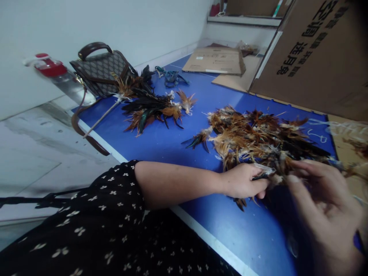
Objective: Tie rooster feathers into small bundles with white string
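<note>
My left hand [244, 181] is closed around a small bunch of feathers [276, 178], dark and brown with pale ends poking out past the thumb. From the right comes my right hand [324, 203], blurred and close to the camera, with thumb and forefinger drawn together at the bunch's far side. What exactly lies between those fingertips is hard to make out. Just beyond both hands spreads a large heap of brown, tan and black feathers [238, 134]. A smaller feather cluster [200, 137] with green-black tips sticks out at its left.
On the blue table [172, 153] lie more dark feather bunches [152, 105] and a thin stick [100, 119]. A patterned handbag [106, 71] and a red-capped bottle [64, 78] stand at the far left. Cardboard pieces [215, 60] and a big carton [316, 57] are behind.
</note>
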Motion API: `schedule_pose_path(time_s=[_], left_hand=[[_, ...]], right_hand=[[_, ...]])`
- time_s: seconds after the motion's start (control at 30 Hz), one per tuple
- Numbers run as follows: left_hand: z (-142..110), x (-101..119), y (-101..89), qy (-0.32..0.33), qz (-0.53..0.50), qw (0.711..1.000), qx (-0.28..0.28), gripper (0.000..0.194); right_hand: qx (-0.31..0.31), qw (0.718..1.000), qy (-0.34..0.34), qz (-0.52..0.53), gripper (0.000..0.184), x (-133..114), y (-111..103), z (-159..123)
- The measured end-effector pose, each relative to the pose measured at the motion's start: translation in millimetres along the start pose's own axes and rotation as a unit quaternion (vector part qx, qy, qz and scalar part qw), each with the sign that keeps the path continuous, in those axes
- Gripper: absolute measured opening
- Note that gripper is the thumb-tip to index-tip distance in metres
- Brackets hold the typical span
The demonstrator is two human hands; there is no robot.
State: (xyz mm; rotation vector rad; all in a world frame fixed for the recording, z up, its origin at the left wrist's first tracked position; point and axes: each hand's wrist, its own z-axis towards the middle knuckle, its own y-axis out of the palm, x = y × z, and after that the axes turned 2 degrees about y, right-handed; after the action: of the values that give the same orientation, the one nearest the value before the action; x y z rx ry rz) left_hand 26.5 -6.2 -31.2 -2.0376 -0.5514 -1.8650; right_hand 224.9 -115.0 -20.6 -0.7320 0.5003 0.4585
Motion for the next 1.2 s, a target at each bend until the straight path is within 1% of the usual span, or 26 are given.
schedule_pose_path(time_s=[0.07, 0.13, 0.2, 0.3, 0.4, 0.47, 0.53, 0.67, 0.77, 0.87, 1.03, 1.1, 1.2], left_hand=[[0.8, -4.4, 1.6, 0.004, -0.005, 1.000, -0.005, 0.021], [0.7, -7.3, 2.9, 0.001, -0.012, 1.000, -0.004, 0.012], [0.1, -7.5, 3.0, -0.007, -0.026, 1.000, 0.003, 0.012], [-0.6, -1.9, 1.3, -0.028, -0.107, 0.994, 0.018, 0.016], [-0.7, 6.9, -1.3, -0.057, -0.212, 0.975, 0.016, 0.026], [0.0, 11.5, -3.2, -0.060, -0.275, 0.960, 0.000, 0.038], [1.8, 13.5, -5.2, -0.058, -0.333, 0.941, -0.026, 0.046], [5.7, 11.7, -9.7, -0.081, -0.403, 0.909, -0.071, 0.049], [5.3, 9.3, -12.3, -0.080, -0.419, 0.901, -0.073, 0.049], [4.6, 6.3, -13.2, -0.078, -0.415, 0.903, -0.076, 0.053], [11.1, -4.4, -11.4, -0.071, -0.386, 0.919, -0.034, 0.031], [14.5, -9.5, -9.7, -0.060, -0.386, 0.921, -0.017, 0.034], [18.7, -16.1, -6.8, -0.026, -0.384, 0.923, 0.007, 0.044]], right_hand=[[-0.038, 0.997, -0.060, 0.026, 0.039, -12.4, 7.1, 4.8], [-0.036, 0.995, -0.090, 0.036, 0.030, -17.5, 13.0, 6.5], [-0.020, 0.995, -0.095, 0.034, 0.018, -17.2, 16.0, 5.6], [-0.002, 0.997, -0.077, 0.022, 0.010, -13.6, 16.0, 2.9], [0.020, 0.998, -0.055, 0.007, 0.009, -12.2, 15.3, 1.6], [0.030, 0.999, -0.038, -0.001, 0.008, -12.9, 15.4, 1.5], [0.034, 0.999, -0.018, -0.004, 0.011, -14.0, 15.7, 1.6], [0.044, 0.999, 0.003, 0.017, 0.014, -15.1, 16.3, 2.0], [0.046, 0.998, 0.004, 0.032, 0.011, -15.2, 17.0, 2.9], [0.047, 0.998, 0.002, 0.039, 0.010, -15.1, 18.0, 3.4], [0.057, 0.998, 0.027, 0.028, 0.015, -14.7, 17.9, 0.5], [0.062, 0.997, 0.027, 0.031, 0.015, -14.6, 17.0, -1.3], [0.068, 0.997, 0.017, 0.043, 0.013, -14.5, 16.0, -3.4]])
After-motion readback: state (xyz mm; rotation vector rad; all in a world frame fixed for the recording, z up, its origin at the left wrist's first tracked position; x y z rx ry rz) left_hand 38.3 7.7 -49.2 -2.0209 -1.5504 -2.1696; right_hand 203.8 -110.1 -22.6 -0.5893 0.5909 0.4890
